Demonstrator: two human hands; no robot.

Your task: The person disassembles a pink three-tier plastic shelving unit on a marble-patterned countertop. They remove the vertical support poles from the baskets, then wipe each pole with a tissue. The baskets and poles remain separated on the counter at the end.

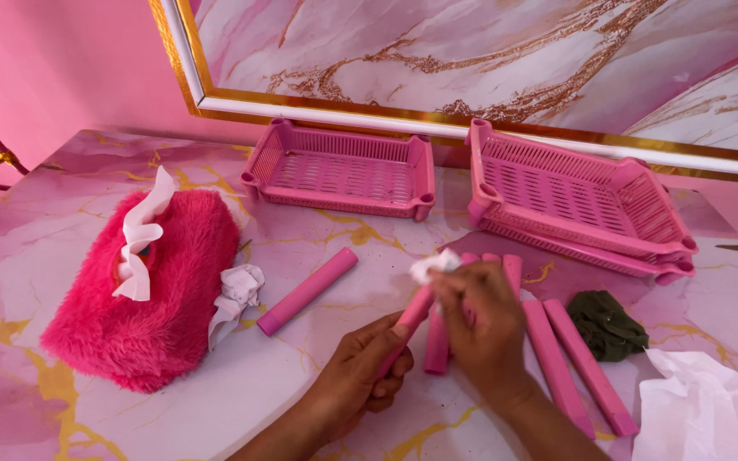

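While left hand [360, 371] grips pink stick [403, 329], right hand [480, 329] seemingly pinching tissue [434, 265]

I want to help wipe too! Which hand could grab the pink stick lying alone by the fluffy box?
Probably the left hand: it is nearer that lone pink stick, though it holds another. The right hand pinches a tissue wad.

Bright, even, soft light fills the scene, tinted pink throughout. Shadows are faint: a soft one lies under the left hand [360, 367] and right hand [484, 329] on the glossy pink marble-patterned tabletop [61, 222]. No harsh glare shows. Both hands look slightly smeared by motion. Beyond them, the slotted pink plastic trays [343, 171] stay fairly sharp, their lines bowing mildly toward the edges.
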